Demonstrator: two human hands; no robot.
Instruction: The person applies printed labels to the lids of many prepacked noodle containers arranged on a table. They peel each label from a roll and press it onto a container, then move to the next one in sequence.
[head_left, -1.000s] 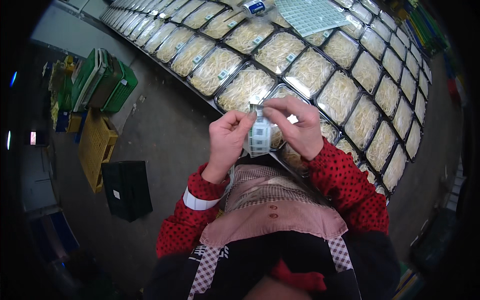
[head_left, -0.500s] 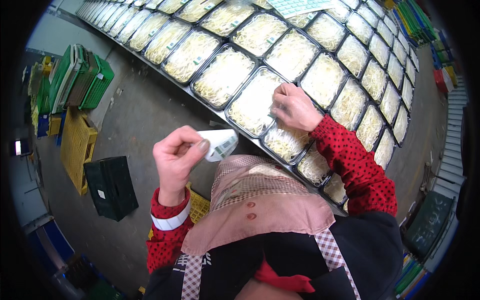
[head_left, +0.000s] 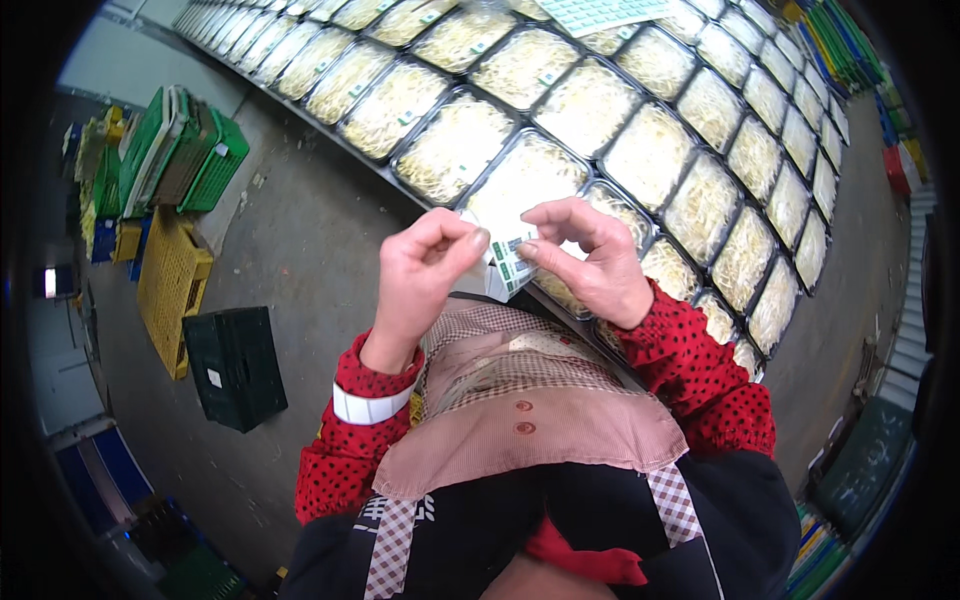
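Both hands up in front of the chest, working a strip of small white labels (head_left: 508, 262) with green print. Left hand (head_left: 420, 275) sits at 9 o'clock of the strip, thumb and forefinger pinched on its near edge, the other fingers curled in loose; it grips the backing. Right hand (head_left: 590, 262) is at 3 o'clock, thumb and forefinger tips (head_left: 530, 248) closed on the strip's top corner, remaining fingers arched open above it. Looks like the peel step: one label being lifted off the backing, not yet free as far as I can tell. Strip hangs between the two hands, just above the nearest clear tray of bean sprouts (head_left: 520, 180), not touching it. Trays run in long rows across the table from 10 o'clock out to 3 o'clock; several already carry a small green-and-white label, the near one shows none that I can see. Next move, my read: right hand needs a clean peel without curling the label, then a short reach toward 12 o'clock to press it flat on the tray film; left only has to hold the backing steady. At 9 o'clock on the floor: a dark green crate (head_left: 235, 365), a yellow crate (head_left: 170, 285) and stacked green crates (head_left: 180, 150).
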